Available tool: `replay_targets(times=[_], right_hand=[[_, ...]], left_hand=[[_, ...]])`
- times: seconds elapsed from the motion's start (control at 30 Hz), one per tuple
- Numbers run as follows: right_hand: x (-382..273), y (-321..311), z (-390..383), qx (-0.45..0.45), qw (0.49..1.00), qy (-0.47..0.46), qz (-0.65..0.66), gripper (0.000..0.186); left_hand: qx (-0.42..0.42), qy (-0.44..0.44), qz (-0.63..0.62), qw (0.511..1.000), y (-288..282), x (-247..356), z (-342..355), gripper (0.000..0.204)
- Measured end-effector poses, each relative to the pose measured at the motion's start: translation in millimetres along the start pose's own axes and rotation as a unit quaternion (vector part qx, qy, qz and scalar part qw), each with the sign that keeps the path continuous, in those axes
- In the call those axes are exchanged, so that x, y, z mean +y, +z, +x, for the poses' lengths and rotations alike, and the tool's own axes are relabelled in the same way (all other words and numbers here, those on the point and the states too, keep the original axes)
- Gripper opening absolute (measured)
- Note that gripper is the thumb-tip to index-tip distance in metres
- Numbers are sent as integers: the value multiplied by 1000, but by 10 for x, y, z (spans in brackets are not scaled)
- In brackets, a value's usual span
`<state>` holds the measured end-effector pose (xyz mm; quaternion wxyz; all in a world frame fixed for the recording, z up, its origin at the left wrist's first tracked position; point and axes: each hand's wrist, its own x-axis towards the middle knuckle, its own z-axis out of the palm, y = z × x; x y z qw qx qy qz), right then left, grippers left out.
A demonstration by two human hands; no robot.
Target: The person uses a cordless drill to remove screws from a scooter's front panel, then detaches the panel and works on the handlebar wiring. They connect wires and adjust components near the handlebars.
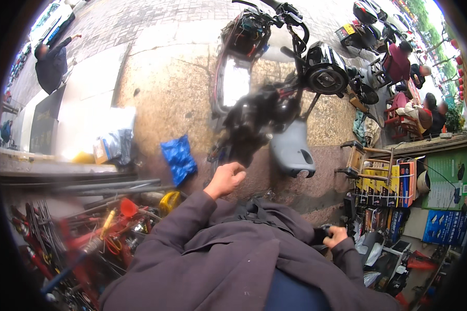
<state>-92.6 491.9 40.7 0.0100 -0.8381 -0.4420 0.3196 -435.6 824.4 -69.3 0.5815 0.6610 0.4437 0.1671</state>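
Observation:
My left hand is held out in front of my body, its fingers curled into a loose fist with nothing showing in them. Beyond it lies a blue plastic bag on the paving. A grey plastic scooter panel rests on the ground just past the hand. On the right, near my hip, my right hand is closed by a small dark object that I cannot make out. Farther ahead stands a partly stripped electric scooter with exposed wiring and a bright footboard; a dark part before it is blurred.
Red tools and metal bars crowd the left, with a red funnel among them. A wooden stool stands by stacked boxes on the right. People sit at the far right; a person in dark clothes stands far left.

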Motion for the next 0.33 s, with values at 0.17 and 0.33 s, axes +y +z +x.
replay_targets(times=[0.17,0.33], right_hand=[[-864,-277,577,132,986,-57,84,18],[-2072,23,1504,128,810,-229,524,47]], left_hand=[[-76,52,3,996,-261,162,165,28],[-143,-42,-182,972,-302,188,296,35]])
